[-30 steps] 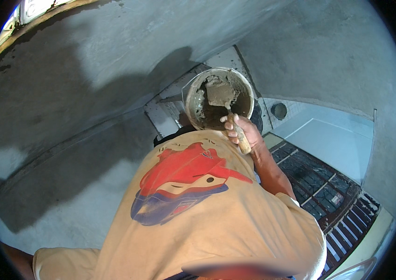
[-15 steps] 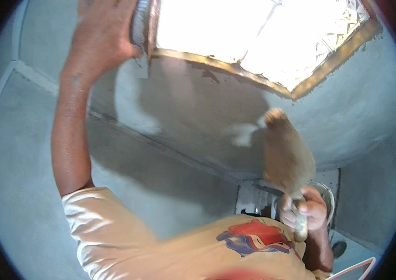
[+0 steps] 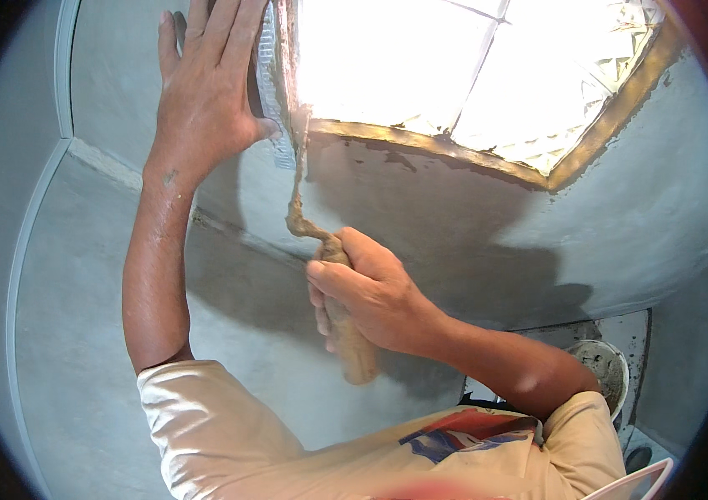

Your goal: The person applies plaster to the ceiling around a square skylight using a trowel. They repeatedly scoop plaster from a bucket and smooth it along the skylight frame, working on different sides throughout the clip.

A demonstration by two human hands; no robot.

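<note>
Wall [image 3: 620, 242]: grey and smeared, running beneath a bright window [image 3: 387, 67].
Left hand [image 3: 208, 96]: our fingers spread beside the window, thumb at a pale ridged strip [image 3: 283, 152]; we cannot tell whether the palm presses.
Right hand [image 3: 375, 287]: wrapped tightly around the handle of our trowel [image 3: 335, 252].
Trowel: nearly edge-on to us, coated with mortar, blade pointing up at the window's lower left corner.
Bucket [image 3: 623, 367]: pale-rimmed, beyond our right arm.

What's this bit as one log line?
left hand: open, thumb at ridged strip beside window | right hand: gripping trowel, blade edge-on | bucket: lower right
</note>
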